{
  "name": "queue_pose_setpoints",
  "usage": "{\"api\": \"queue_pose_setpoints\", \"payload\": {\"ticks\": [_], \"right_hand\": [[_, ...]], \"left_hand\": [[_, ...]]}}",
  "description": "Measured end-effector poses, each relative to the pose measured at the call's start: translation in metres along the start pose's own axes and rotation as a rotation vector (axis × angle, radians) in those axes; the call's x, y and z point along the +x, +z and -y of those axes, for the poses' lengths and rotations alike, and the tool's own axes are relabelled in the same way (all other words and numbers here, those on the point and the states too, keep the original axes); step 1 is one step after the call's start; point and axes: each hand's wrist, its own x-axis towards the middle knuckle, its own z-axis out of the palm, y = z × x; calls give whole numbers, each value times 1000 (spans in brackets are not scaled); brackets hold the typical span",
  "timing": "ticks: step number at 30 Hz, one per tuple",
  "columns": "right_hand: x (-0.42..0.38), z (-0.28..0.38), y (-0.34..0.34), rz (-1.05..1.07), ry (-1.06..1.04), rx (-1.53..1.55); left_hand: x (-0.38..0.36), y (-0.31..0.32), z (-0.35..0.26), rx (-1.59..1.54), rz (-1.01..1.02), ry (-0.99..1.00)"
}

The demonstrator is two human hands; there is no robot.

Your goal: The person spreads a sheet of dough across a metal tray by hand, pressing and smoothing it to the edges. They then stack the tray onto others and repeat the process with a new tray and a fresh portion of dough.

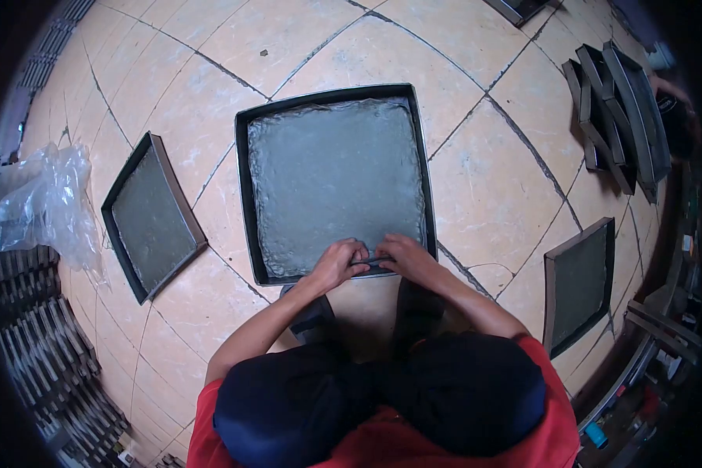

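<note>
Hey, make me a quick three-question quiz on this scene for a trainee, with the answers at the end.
1. True or false: the left hand and right hand are at the far edge of the large tray.
2. Which lies farther left than the left-side tray: A, a wooden ladder; B, a clear plastic bag; C, a red bucket?
3. Fill in the colour: the large tray's filling is ____.

Key: 1, false, they are at its near edge; 2, B; 3, grey.
</note>
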Motion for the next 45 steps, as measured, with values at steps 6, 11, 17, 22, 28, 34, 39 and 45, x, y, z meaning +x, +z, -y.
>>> {"api": "queue_pose_setpoints", "payload": {"ticks": [6, 11, 17, 22, 28, 34, 39, 45], "right_hand": [[9, -26, 14, -15, -191, -190], [5, -28, -14, 126, -316, -87], [-17, -16, -43, 475, -46, -376], [-24, -26, -59, 215, -256, -458], [-20, -29, -44, 204, -172, -639], [-20, -30, -78, 300, -328, -500], [-25, -34, -95, 528, -395, -570], [-43, -16, -101, 378, -448, -727]], "left_hand": [[9, 12, 7, 373, 14, 153], [5, 17, 8, 337, 110, 239], [-15, 33, -19, 278, 140, 162], [4, 11, -52, 326, 352, -171], [58, 61, -25, 65, 136, -38], [58, 92, -12, 158, -57, 70], [54, 89, -28, 5, 123, 70], [8, 57, -31, 36, 120, 171]]}}
